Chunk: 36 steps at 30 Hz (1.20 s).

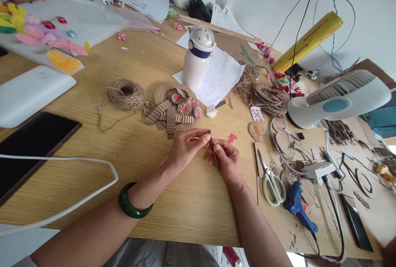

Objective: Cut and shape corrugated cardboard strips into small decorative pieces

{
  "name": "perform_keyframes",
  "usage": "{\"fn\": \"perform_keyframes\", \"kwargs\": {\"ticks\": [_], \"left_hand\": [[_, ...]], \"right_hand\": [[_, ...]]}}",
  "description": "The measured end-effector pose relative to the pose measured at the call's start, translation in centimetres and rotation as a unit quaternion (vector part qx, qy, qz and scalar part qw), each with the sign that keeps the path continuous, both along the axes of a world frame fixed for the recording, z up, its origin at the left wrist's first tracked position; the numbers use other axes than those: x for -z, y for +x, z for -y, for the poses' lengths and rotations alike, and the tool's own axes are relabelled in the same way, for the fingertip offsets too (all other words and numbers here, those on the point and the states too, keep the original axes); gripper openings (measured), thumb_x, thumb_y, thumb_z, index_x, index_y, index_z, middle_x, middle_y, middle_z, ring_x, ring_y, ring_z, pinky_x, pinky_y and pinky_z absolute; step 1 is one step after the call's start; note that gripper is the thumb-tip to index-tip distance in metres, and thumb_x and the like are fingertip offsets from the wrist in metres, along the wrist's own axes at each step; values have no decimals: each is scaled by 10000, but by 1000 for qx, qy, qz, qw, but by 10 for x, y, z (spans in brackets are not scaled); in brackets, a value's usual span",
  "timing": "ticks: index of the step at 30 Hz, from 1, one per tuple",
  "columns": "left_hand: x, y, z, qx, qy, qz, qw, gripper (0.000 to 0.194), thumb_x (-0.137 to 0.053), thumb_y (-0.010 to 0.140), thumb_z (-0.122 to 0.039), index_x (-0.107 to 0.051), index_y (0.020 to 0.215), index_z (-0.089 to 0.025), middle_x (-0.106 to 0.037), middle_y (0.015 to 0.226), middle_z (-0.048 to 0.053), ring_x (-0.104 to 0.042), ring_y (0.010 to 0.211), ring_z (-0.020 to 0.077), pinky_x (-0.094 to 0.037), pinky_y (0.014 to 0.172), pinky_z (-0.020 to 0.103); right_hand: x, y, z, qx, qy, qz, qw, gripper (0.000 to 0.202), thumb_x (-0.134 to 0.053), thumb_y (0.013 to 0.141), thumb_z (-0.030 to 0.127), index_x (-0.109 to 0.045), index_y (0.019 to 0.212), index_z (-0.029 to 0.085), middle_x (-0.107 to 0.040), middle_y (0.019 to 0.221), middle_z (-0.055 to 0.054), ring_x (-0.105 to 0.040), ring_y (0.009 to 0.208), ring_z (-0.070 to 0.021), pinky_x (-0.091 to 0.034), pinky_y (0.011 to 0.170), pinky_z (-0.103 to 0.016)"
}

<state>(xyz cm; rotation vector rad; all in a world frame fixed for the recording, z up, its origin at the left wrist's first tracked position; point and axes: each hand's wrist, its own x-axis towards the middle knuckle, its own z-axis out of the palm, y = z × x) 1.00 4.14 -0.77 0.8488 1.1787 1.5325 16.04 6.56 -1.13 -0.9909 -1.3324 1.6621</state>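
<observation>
A thin dark strip [218, 162] is pinched near its far end by the thumb and fingers of the left hand [187, 145]; lower down it is pinched between the thumb and fingers of the right hand [228, 160]. The strip is held to the right of the flowered cardboard piece [170, 120] and nearer the person. It is probably best gripped lightly, with both pinches kept close and level, so that it is not creased or twisted between them.

Bare wood is seen on the near side of the cardboard piece, reaching to the table [179, 225]'s front edge, which is crossed by both forearms; elbow room is offered there. Movement is more confined elsewhere: twine [126, 101] is set just left of the cardboard piece, a bottle [194, 69] is stood behind it, and scissors [269, 173] and a glue gun [295, 203] are laid well to its right, where sleeves or cords could be snagged.
</observation>
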Motion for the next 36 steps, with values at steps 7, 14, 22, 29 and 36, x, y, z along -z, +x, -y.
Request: {"fn": "perform_keyframes", "kwargs": {"ticks": [7, 14, 22, 29, 36], "left_hand": [[-3, 0, 0, 10, 1, 13, 1000, 239, -755, 772, -363, -803, 911, -174, -789, 915, 65, -710, 806, 200, -566, 741, 287], [-5, 2, 6, 73, 5, -41, 997, 252, -756, 779, -372, -791, 932, -175, -784, 945, 66, -719, 850, 210, -576, 734, 271], [-21, 6, 21, 47, 112, -154, 981, 176, -711, 827, -250, -773, 985, -204, -755, 903, 52, -685, 722, 151, -573, 650, 231], [-26, 4, 26, -9, 188, -209, 960, 322, -724, 805, -184, -761, 1111, -278, -743, 1030, 54, -683, 773, 152, -576, 612, 217], [-21, 4, 26, -12, 229, -276, 934, 406, -699, 827, -147, -719, 1197, -314, -744, 1063, 47, -698, 946, 187, -610, 757, 248]], "right_hand": [[-5, 7, -2, 1, 72, 69, 995, 241, -661, 875, 455, -715, 858, 220, -636, 753, -13, -584, 654, -150, -514, 603, -284], [-17, 13, -3, 123, 209, 80, 967, 92, -660, 892, 330, -697, 951, 269, -645, 947, -14, -589, 716, -142, -517, 674, -299], [-30, 14, 5, 66, 128, 56, 988, 295, -627, 902, 463, -676, 749, 216, -543, 626, 16, -484, 545, -123, -419, 540, -272], [-35, 10, 15, 25, 160, 35, 986, 212, -652, 893, 424, -672, 808, 231, -626, 735, -14, -590, 657, -158, -504, 643, -303], [-34, 9, 14, 26, 119, 27, 992, 188, -674, 881, 390, -646, 785, 230, -614, 706, 0, -574, 635, -142, -511, 635, -281]]}}
